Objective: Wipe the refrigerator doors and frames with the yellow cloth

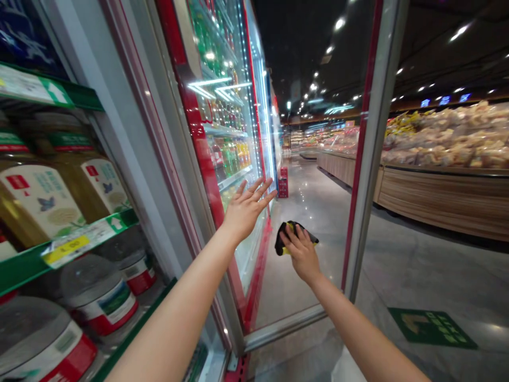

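Observation:
My left hand (245,211) is stretched forward with its fingers spread, holding nothing. It is over or against the glass of an open cooler door (363,159); whether it touches the pane I cannot tell. My right hand (304,254) lies flat over a black and yellow cloth (282,241), which it presses to the lower middle of the pane. The cloth looks folded or bunched, and part of it is hidden under the fingers. A grey metal frame with a red inner edge borders the glass.
On the left, shelves hold bottles of yellowish drink (55,204) and large clear water bottles (99,292). More lit coolers (230,106) line the aisle. A wood-panelled produce stand (441,196) is at right. A green floor sign (431,326) lies beyond the door's edge.

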Available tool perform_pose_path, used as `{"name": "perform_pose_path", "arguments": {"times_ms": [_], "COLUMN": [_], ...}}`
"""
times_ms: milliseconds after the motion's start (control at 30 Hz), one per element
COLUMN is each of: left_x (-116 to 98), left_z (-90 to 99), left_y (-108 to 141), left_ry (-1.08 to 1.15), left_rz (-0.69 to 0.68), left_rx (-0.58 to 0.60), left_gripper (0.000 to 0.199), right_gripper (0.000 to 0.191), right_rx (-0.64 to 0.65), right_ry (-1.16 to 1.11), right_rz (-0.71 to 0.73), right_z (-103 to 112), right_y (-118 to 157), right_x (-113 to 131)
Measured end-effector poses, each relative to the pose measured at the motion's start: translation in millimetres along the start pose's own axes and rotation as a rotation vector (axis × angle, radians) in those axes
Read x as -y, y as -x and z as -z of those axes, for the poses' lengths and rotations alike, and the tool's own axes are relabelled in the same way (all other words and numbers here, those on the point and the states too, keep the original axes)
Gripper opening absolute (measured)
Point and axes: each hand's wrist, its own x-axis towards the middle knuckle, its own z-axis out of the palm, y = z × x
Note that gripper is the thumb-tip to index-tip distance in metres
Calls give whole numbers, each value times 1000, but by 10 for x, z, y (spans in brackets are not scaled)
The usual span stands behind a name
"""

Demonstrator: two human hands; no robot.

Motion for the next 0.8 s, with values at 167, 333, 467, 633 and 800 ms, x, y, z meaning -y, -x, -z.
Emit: {"name": "perform_pose_path", "arguments": {"times_ms": [167,333,467,633,800], "left_x": [115,125,150,197,194], "left_z": [125,90,91,100,87], "left_y": [125,131,134,143,152], "left_ry": [-28,-7,4,28,37], "left_rz": [36,27,26,13,13], "left_rx": [3,-23,25,76,68], "left_gripper": [68,70,68,78,75], "right_gripper": [90,65,53,58,48], "right_rx": [-183,-89,-26,-224,-167], "right_ry": [17,9,-118,-204,-58], "right_rz": [-312,-4,185,20,46], "right_z": [70,-75,9,13,-211], "right_y": [-341,-394,-112,-374,-366], "right_x": [22,613,461,401,937]}}
